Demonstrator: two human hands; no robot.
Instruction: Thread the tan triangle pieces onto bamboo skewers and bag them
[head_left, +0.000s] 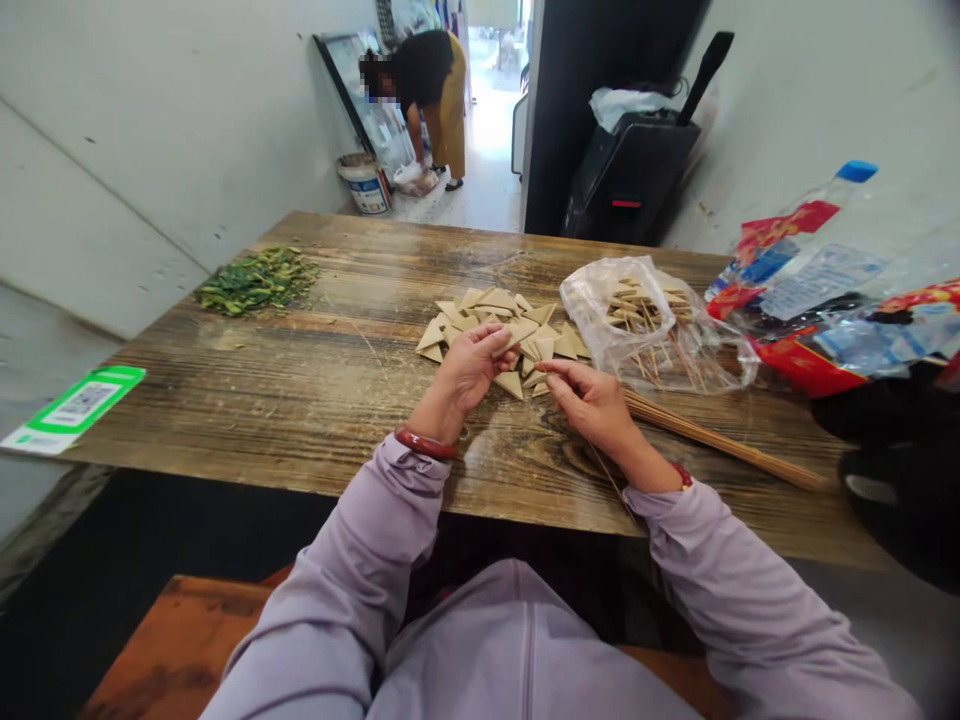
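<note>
My left hand (471, 372) is closed, its thumb and fingers pinching a flat tan triangular piece (517, 332). Close by on the right, my right hand (592, 400) grips a thin wooden skewer (609, 474), whose shaft slants down past the wrist toward the table's near edge. The skewer's tip is hard to make out between the hands. Beneath and beyond both hands lies a loose pile of tan triangles (471, 303). A bundle of skewers (727, 442) rests on the table to the right of my right hand.
A clear plastic bag (596, 290) holds skewered tan pieces. Bottles and red packaging (802, 250) crowd the right side. Green leaves (259, 280) are heaped at the far left of the wooden table (337, 400), near a QR card (75, 408). Behind, a person (431, 75) bends beside a bucket (365, 185).
</note>
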